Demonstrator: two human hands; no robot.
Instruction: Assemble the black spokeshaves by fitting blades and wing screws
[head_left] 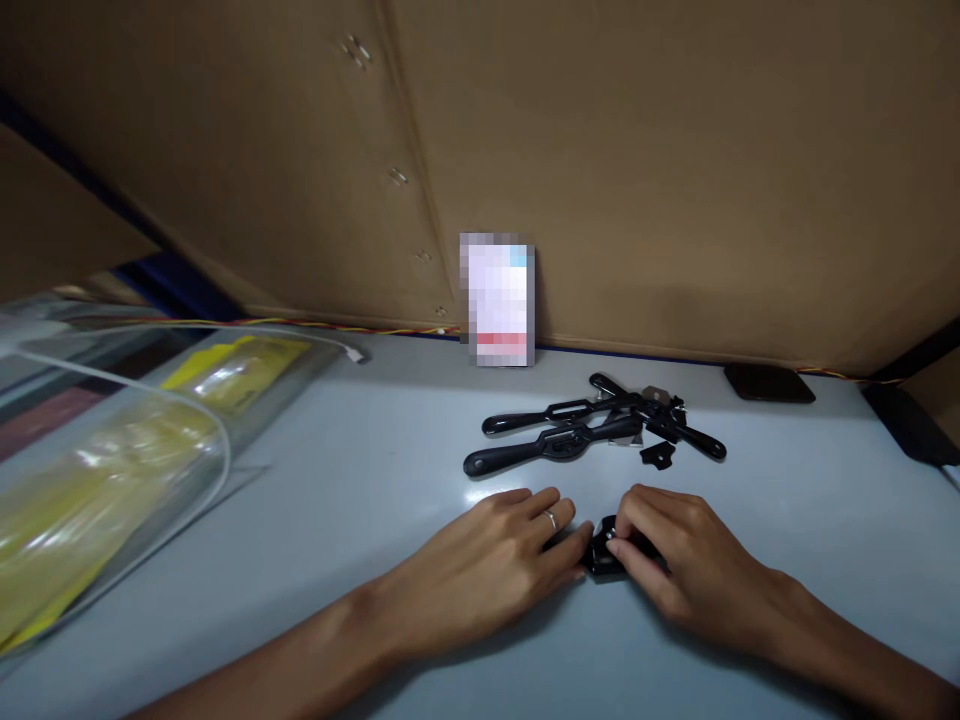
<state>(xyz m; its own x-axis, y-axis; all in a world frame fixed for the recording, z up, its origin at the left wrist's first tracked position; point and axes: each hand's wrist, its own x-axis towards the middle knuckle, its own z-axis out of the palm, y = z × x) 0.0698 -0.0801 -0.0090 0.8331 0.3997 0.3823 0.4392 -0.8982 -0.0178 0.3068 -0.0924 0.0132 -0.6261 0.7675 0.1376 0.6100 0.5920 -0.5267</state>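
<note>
A black spokeshave (606, 562) lies low over the grey table between my two hands, its middle part showing and its handles mostly covered. My left hand (510, 550), with a ring on one finger, is closed around its left side, thumb and fingertips at the body. Over the middle, my right hand (675, 550) pinches thumb and forefinger together beside a small bright spot; what is between those fingertips is too small to make out. Farther back lie more spokeshave bodies (566, 440), partly overlapping, with a loose black cap plate (658, 456) and a metal blade (626, 437) beside them.
A phone-like screen (501, 305), blurred out, leans on the cardboard wall (675, 180). Clear plastic bags with yellow contents (127, 480) and a white cable (225, 450) lie at left. A dark flat object (769, 383) and a black item (907, 425) are at right.
</note>
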